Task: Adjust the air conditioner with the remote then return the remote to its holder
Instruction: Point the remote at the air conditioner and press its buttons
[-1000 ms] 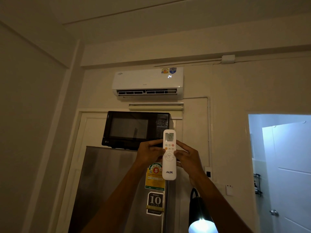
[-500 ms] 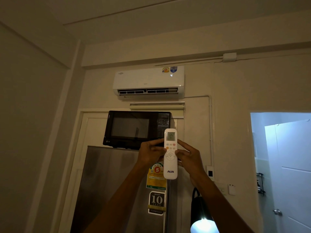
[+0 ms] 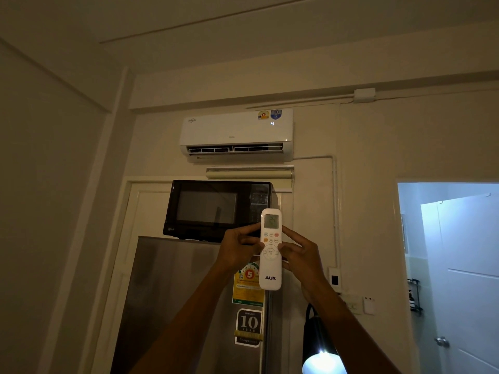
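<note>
A white AUX remote (image 3: 270, 276) is held upright in front of me, its small screen lit, pointing up toward the white wall-mounted air conditioner (image 3: 236, 133). My left hand (image 3: 237, 251) grips its left edge and my right hand (image 3: 302, 259) grips its right edge, thumbs resting by the round button pad. The air conditioner's front shows a faint lit digit near its right end. A small white fitting (image 3: 368, 305) hangs on the wall to the right, below my right forearm; I cannot tell whether it is the holder.
A black microwave (image 3: 213, 209) sits on a steel fridge (image 3: 175, 306) directly behind the remote. A dark lamp with a lit bulb (image 3: 321, 360) stands low at centre right. A bright doorway (image 3: 456, 265) opens at the right. Wall switch (image 3: 334, 280) beside my right wrist.
The air conditioner's display went from "24" to a single dim digit. The remote and both hands stayed in nearly the same spot; my view shifted slightly.
</note>
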### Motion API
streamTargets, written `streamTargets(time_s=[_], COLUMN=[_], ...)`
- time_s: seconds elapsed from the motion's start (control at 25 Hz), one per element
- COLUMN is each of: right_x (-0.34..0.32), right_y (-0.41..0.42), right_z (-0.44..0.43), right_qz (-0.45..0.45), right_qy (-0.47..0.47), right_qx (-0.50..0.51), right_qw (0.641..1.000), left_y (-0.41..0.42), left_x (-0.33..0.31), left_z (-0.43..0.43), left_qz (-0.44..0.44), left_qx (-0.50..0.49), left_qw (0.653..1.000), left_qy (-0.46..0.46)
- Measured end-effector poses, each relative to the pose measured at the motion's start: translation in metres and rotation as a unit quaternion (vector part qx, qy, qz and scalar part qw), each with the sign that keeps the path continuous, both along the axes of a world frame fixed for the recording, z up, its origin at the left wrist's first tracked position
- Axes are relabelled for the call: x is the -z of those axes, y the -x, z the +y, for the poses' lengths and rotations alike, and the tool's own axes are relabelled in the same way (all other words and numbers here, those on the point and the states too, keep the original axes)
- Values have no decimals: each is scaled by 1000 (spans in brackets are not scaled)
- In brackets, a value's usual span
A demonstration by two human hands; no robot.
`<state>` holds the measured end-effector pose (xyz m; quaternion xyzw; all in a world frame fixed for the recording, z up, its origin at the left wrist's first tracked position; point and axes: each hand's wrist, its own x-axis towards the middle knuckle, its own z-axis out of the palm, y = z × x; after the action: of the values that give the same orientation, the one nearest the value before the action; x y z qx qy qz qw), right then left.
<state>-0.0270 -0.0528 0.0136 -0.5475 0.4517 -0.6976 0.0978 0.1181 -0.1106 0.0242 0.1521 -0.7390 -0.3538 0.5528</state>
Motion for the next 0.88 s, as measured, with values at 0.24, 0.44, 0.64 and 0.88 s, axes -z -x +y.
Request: streamTargets(time_s=[0.24,0.44,0.64,0.88], right_x=[-2,0,2,5], right_y=[3,7,8,5], right_z=[3,4,3,0], right_qz=[-7,3,-2,19], right_qy=[6,12,8,0], right_qx=[7,11,6,0], right_qw=[1000,1000,1000,1000], left_y=[2,6,6,5], left_x=[-2,0,1,4], left_z=[4,5,5,3], left_qz=[5,0,-9,-8], left_qx=[6,-7,-14,-26], left_qw=[1000,1000,1000,999], left_qy=[11,15,17,16])
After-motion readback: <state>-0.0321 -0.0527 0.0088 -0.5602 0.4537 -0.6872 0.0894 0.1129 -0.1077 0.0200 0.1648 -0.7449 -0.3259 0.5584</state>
